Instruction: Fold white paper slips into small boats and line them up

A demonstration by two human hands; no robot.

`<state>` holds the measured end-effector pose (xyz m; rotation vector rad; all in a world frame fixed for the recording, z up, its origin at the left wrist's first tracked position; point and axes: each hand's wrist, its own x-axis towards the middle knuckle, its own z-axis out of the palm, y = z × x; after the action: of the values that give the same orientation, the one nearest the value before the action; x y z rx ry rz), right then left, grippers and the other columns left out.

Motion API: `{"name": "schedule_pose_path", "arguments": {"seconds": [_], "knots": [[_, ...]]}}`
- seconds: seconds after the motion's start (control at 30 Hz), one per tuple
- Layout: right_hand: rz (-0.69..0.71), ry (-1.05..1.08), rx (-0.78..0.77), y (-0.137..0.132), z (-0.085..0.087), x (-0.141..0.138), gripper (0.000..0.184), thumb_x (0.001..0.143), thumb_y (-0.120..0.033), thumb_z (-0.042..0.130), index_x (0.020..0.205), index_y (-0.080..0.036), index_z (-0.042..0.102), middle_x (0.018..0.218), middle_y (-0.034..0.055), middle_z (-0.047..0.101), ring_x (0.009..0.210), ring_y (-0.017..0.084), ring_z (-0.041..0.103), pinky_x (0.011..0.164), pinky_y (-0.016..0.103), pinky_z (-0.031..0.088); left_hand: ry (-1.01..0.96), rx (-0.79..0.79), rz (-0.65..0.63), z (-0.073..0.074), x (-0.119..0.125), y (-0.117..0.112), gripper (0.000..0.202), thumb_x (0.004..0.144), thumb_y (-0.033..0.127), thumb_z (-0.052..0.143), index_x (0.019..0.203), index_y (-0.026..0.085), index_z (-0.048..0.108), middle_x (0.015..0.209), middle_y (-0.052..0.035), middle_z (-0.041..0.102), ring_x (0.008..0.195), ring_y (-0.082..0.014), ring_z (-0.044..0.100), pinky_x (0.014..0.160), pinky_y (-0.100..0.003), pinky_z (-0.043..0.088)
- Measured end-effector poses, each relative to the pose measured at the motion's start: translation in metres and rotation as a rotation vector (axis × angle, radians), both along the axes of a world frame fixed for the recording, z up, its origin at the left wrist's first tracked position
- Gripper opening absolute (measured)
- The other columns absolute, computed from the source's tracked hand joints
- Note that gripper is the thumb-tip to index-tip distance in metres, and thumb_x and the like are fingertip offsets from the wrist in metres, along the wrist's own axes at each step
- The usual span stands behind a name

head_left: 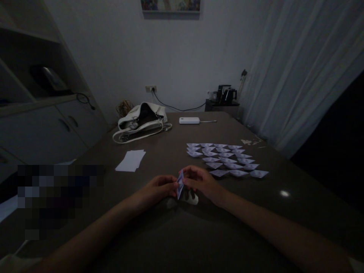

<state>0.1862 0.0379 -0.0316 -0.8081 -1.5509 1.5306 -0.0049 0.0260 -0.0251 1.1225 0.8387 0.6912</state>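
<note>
Between my two hands, a small folded paper boat is held up on edge just above the table, its pointed ends up and down. My left hand pinches it from the left with thumb and fingers. From the right, my right hand grips its upper part. Several finished paper boats stand in rows to the right, beyond my right hand. A stack of white paper sheets lies to the left, farther away than my left hand.
On the dark table, a white handbag sits at the back left and a white power bank with a short cable at the back. Paper scraps lie near the right edge. A kettle stands beyond the table.
</note>
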Motion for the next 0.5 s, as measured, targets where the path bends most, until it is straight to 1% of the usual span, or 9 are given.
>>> {"name": "schedule_pose_path", "arguments": {"seconds": [0.07,0.2,0.37,0.5], "knots": [[0.009,0.013,-0.002,-0.0005,0.0008,-0.0001,0.024,0.075,-0.027,0.067,0.095,-0.017,0.058,0.077,-0.0002,0.063,0.061,0.010,0.057,0.051,0.020,0.042,-0.017,-0.009,-0.008,0.0006,0.0007,-0.0002,0.027,0.072,0.037,0.074,0.081,0.012,0.065,0.075,-0.0028,0.064,0.070,-0.0135,0.059,0.071,-0.025,0.045],[0.003,0.029,-0.024,0.0002,0.0002,-0.0010,0.026,0.073,-0.027,0.067,0.095,-0.017,0.058,0.073,-0.0017,0.061,0.057,0.009,0.054,0.051,0.021,0.041,-0.049,-0.046,0.014,0.0014,0.0022,-0.0004,0.031,0.066,0.037,0.078,0.078,0.012,0.065,0.074,-0.0024,0.064,0.067,-0.0123,0.058,0.069,-0.024,0.045],[-0.009,0.030,-0.020,0.0002,0.0008,-0.0008,0.025,0.073,-0.026,0.067,0.094,-0.017,0.058,0.073,-0.0014,0.061,0.057,0.009,0.054,0.051,0.021,0.041,-0.080,-0.043,-0.010,0.0014,0.0016,-0.0013,0.025,0.071,0.034,0.075,0.080,0.012,0.067,0.075,-0.0030,0.066,0.070,-0.0123,0.059,0.072,-0.023,0.046],[0.004,0.014,0.003,-0.0009,0.0019,-0.0003,0.022,0.074,-0.028,0.065,0.092,-0.018,0.058,0.075,-0.0009,0.060,0.057,0.009,0.052,0.050,0.021,0.040,-0.090,-0.044,0.007,0.0006,0.0014,-0.0008,0.023,0.072,0.031,0.074,0.082,0.011,0.067,0.078,-0.0041,0.067,0.072,-0.0129,0.060,0.072,-0.024,0.046]]}}
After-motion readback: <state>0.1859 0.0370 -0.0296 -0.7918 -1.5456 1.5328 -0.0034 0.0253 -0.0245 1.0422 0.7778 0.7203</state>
